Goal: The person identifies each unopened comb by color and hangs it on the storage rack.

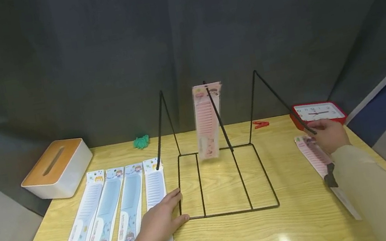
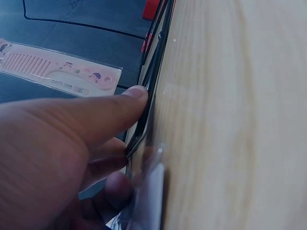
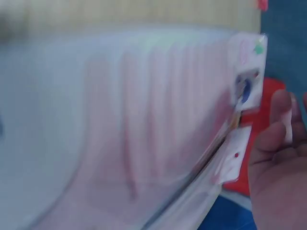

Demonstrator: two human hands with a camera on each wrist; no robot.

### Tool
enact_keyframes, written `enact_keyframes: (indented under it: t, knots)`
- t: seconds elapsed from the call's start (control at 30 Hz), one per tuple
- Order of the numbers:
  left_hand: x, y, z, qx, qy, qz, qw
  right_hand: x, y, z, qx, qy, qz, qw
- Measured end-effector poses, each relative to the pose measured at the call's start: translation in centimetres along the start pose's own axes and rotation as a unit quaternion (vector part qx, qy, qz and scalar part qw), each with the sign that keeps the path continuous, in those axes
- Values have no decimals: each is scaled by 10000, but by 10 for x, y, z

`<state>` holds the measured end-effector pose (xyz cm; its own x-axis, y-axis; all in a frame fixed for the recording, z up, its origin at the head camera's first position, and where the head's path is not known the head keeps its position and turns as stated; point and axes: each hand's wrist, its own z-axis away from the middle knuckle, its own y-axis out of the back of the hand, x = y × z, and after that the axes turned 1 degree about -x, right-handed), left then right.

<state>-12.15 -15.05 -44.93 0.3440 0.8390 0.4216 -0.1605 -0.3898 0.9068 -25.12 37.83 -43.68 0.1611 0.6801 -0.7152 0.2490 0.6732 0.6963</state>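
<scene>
My left hand [image 1: 161, 222] holds the front left corner of a black wire rack [image 1: 230, 213], its thumb [image 2: 120, 108] against the base wire. Over at the right, my right hand [image 1: 328, 135] pinches at the top end of a pink comb in clear packaging [image 1: 314, 156], just by the tip of the rack's right arm. Close in the right wrist view, the packaged comb [image 3: 158, 110] is blurred, and another header card [image 3: 235, 155] shows beneath its card. Pink packaged combs [image 1: 205, 122] hang from the rack's middle arm.
Several blue and white packaged combs [image 1: 132, 206] lie in a row at left. Behind them stands a tissue box [image 1: 72, 173] with a wooden lid. Green string [image 1: 141, 141], a red clip [image 1: 261, 124] and a red clock [image 1: 318, 112] sit along the back edge.
</scene>
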Motion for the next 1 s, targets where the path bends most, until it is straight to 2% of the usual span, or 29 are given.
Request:
enact_keyframes:
  t: [0.07,0.2,0.37,0.47,0.63,0.77,0.87,1.0]
  knots:
    - [1,1,-1,-7,-6,14,10000,6,3,1,-82,-193,63,9998]
    - [1,1,-2,-10,-19,3,10000,10,7,1,-379,-269,506,9976]
    - [-1,0,-2,11,2,-19,10000,11,4,-4,-849,-519,817,9917]
    - [-2,-1,-2,9,15,-6,10000,12,2,-7,-961,-613,1074,9877]
    - [0,0,-2,-3,19,-5,10000,15,5,-7,-776,-250,1431,9863]
    - [1,0,-2,-4,31,14,10000,18,10,-4,-727,44,1332,9884]
    - [0,0,-2,-24,57,3,10000,18,12,1,-788,78,1148,9902]
    - [-2,0,-2,-14,88,-39,10000,5,12,8,-678,424,975,9920]
